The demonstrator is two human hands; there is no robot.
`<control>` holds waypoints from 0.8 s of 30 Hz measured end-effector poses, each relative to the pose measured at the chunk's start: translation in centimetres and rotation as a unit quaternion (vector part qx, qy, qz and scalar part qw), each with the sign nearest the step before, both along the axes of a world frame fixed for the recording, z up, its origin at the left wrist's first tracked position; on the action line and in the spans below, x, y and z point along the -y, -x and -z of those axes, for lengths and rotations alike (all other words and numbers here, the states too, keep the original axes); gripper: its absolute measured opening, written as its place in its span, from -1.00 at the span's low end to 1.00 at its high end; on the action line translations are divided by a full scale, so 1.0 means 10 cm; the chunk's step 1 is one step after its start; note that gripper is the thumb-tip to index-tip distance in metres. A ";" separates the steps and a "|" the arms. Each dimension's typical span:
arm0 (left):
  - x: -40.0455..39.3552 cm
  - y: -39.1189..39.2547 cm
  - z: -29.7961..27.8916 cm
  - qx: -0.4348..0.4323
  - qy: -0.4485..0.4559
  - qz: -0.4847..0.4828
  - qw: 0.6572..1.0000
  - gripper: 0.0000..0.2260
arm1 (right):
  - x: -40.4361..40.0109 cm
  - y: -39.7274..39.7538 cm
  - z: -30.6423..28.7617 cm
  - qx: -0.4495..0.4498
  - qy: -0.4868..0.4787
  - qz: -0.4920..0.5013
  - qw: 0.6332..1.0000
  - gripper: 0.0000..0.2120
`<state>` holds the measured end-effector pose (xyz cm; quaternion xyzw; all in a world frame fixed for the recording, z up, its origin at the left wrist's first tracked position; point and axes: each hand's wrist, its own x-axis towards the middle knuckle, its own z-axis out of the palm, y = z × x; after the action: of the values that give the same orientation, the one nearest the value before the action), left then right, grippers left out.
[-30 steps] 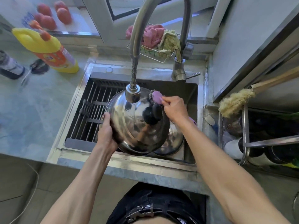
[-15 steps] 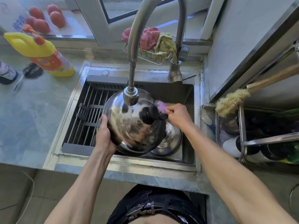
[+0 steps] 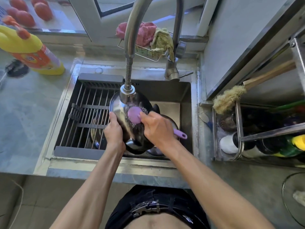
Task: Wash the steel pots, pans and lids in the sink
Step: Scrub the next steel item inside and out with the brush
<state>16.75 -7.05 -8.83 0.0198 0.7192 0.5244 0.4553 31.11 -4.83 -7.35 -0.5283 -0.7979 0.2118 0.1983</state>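
Head view: the round steel lid (image 3: pixel 132 129) is now turned over. A moment ago its domed top with the black knob faced the camera; now the hollow underside faces up and the black knob (image 3: pixel 156 107) points away, toward the right wall of the steel sink (image 3: pixel 186 100). The lid is tilted, held over the sink just under the head of the curved steel faucet (image 3: pixel 127 93). Whether water runs I cannot tell.

The left hand (image 3: pixel 113 129) grips the left rim of the lid, fingers curled round the edge. The right hand (image 3: pixel 156 128) holds the purple-handled scrubbing brush (image 3: pixel 134 115), fingers closed round its handle, whose end (image 3: pixel 181 134) sticks out past the wrist. The brush head has moved from the area of the knob to the inner face of the lid and presses there.

I judge that the outside is finished and the inside is being scrubbed, so this lid is probably near to rinsing. Below it another steel piece (image 3: pixel 170 123) waits in the sink, and one more lies under the black drying rack (image 3: pixel 89 118), so much of the task remains.
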 end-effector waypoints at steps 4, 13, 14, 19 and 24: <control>0.09 -0.05 0.02 -0.023 0.010 0.040 0.999 -0.55 | -0.53 0.03 -0.12 0.063 0.055 0.014 0.996 -0.80; 0.26 0.34 0.01 0.118 -0.086 0.019 0.989 -0.44 | -1.02 -0.41 0.32 -0.003 0.211 0.110 0.971 -0.74; 0.25 0.37 0.00 0.130 -0.089 0.006 0.987 -0.43 | -0.98 -0.46 0.40 -0.008 0.222 0.120 0.968 -0.73; 0.15 0.46 -0.04 0.139 -0.100 -0.058 0.984 -0.41 | -0.45 -0.52 0.59 -0.061 0.240 0.125 0.961 -0.77; 0.04 0.34 0.01 0.095 -0.068 -0.086 0.989 -0.47 | 0.21 -0.24 0.39 -0.068 0.160 0.040 0.984 -0.77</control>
<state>13.39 -7.49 -8.89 -0.0616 0.6344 0.6086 0.4726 33.48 -6.88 -11.26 -0.5695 -0.7165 0.3640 0.1729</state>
